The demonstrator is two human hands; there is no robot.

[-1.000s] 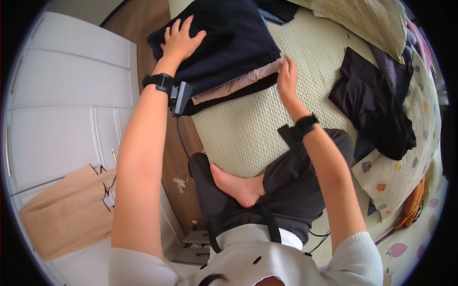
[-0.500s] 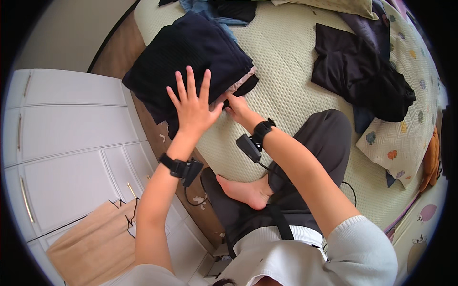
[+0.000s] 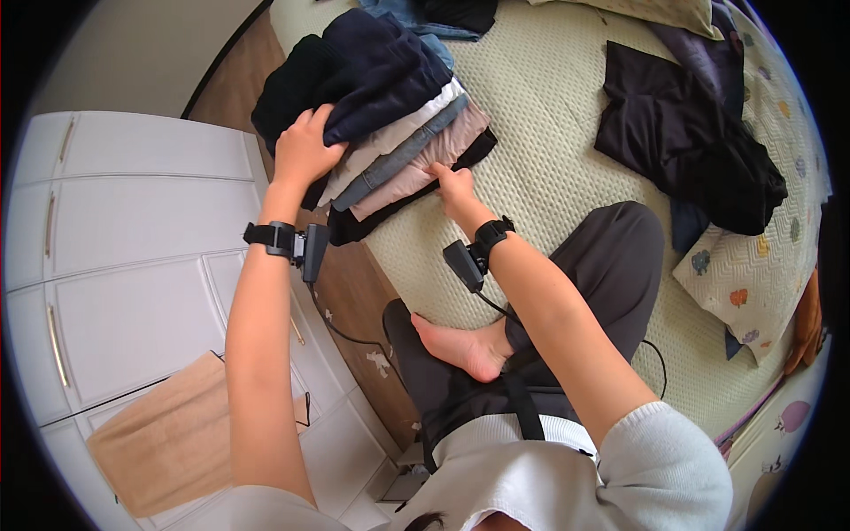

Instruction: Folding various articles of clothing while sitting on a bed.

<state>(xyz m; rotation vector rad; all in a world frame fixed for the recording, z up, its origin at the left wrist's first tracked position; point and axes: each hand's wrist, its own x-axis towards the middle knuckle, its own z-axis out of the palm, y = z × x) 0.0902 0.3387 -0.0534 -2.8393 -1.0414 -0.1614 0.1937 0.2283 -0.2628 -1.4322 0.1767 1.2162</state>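
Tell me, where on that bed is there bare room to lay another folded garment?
The widest bare patch of the bedspread lies between the stack of folded clothes and the loose black garment. The bed's left edge is crowded: left hand and right hand are on the stack.

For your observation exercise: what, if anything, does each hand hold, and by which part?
Left hand grips the folded clothes stack at its left edge; right hand presses into its near side.

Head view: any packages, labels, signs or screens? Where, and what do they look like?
None show.
Closest: flat tan paper bag, lower left on the white drawer front.
Small black boxes strapped at both wrists; no display shows.
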